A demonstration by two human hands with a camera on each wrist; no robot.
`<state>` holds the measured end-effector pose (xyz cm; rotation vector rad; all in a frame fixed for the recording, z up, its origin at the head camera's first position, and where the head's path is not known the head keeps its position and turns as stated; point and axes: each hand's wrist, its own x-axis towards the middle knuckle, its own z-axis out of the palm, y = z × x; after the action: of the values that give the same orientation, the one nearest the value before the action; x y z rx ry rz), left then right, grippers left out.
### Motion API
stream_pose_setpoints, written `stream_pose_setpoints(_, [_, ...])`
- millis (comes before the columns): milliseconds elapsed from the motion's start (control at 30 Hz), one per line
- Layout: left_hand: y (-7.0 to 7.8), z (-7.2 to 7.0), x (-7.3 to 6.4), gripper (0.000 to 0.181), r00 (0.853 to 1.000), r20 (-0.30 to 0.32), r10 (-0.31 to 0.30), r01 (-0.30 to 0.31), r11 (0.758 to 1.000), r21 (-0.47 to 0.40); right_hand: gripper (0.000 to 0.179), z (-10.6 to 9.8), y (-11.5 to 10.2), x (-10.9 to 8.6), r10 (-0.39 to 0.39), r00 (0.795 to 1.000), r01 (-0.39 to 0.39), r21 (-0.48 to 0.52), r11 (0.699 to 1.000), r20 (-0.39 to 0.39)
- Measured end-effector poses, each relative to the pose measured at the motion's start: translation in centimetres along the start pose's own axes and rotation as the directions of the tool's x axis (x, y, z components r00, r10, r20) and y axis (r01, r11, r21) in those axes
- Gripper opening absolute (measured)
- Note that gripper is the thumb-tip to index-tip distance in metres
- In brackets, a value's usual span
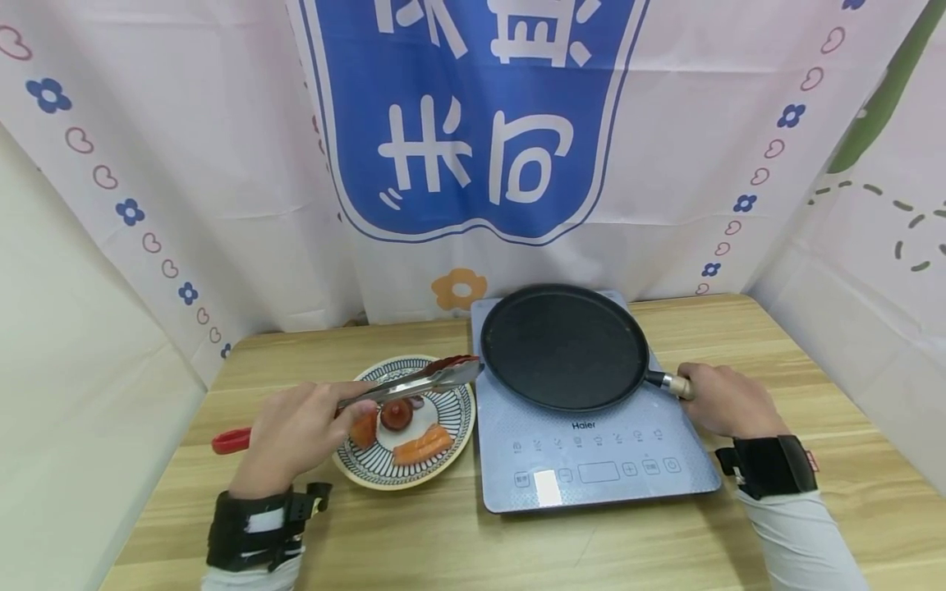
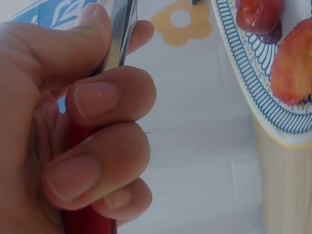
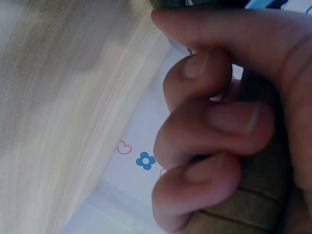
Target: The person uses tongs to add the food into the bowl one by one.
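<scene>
My left hand point(image 1: 299, 427) grips a pair of metal tongs point(image 1: 414, 383) with a red handle point(image 1: 231, 441). The tongs reach over a patterned plate point(image 1: 461, 439), and their tips, dark red along the upper edge, end near the pan's rim. Food lies on the plate: an orange-pink striped piece point(image 1: 423, 446) like salmon, a round red piece point(image 1: 397, 414) and a red-orange slice point(image 1: 364, 429). My right hand point(image 1: 732, 402) holds the wooden handle point(image 3: 243, 209) of a flat black pan point(image 1: 565, 349). In the left wrist view, curled fingers point(image 2: 109, 97) wrap the tongs.
Under the pan is a grey induction cooktop point(image 1: 599, 492) with touch controls at its front. Everything stands on a wooden table point(image 1: 414, 542). A white curtain point(image 1: 222, 164) with a blue emblem hangs behind, and a pale wall point(image 1: 66, 328) borders the left side.
</scene>
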<state>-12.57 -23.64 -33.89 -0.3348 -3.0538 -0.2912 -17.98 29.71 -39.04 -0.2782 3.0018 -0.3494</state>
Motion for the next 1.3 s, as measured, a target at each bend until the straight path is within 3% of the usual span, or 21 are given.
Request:
stream_pose_setpoints(333, [0.9, 0.7, 0.1, 0.035, 0.997, -0.056, 0.05, -0.05, 0.999, 0.009, 0.007, 0.1, -0.1, 0.2, 0.006, 1.0, -0.006, -0.01, 1.0, 0.004])
stream_pose_setpoints(900, [2.3, 1.8, 0.6, 0.037, 0.993, -0.118, -0.002, 0.004, 1.0, 0.016, 0.01, -0.1, -0.2, 0.2, -0.006, 1.0, 0.006, -0.012, 1.0, -0.005])
stream_pose_setpoints(1300, [4.0, 3.2, 1.3, 0.029, 0.984, -0.173, 0.036, -0.039, 0.999, -0.015, 0.008, -0.1, 0.0, 0.1, 0.001, 1.0, -0.001, -0.009, 1.0, 0.0])
